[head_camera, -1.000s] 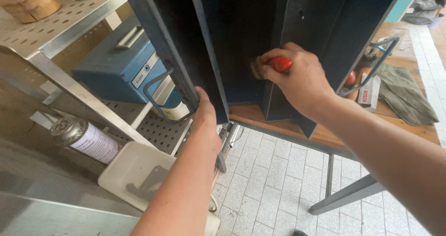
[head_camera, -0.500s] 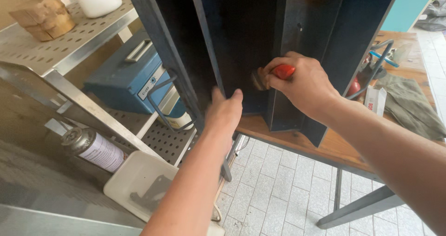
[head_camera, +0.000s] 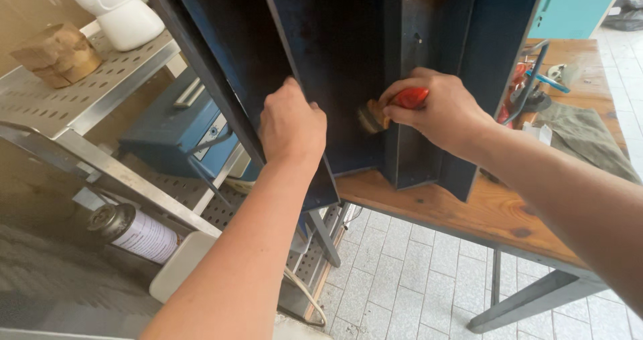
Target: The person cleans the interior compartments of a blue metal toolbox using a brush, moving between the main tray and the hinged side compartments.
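A dark blue sheet-metal cabinet [head_camera: 348, 59] stands on the near edge of a wooden counter [head_camera: 455, 213], its inside open to view. The panels are flat and matt, with dull rusty smears on the inner faces, and a vertical partition divides the interior.

The left hand [head_camera: 291, 126] grips the near edge of the left inner panel, fingers curled over it and pressed shut on the metal. The right hand [head_camera: 442, 116] is closed around the red handle of a small brush [head_camera: 385, 109]; the brush's brownish bristle head touches the dark inner wall just left of the partition.

On the far right of the counter lie a grey-green cloth [head_camera: 579, 136], a red tool with a blue clamp-like bar, partly hidden behind the cabinet, and a small white box.

To the left stands a perforated steel shelf rack [head_camera: 74, 99]. Its upper shelf carries a rough wooden block [head_camera: 57, 53] and a rounded white appliance [head_camera: 120, 9]. The lower shelf holds a blue metal case [head_camera: 181, 129] with a white rectangular label on its front. Lower still, a metal spray can [head_camera: 130, 229] with a pale label lies on its side beside a white plastic tub [head_camera: 177, 273]. The floor is pale grey paving tile [head_camera: 408, 273].
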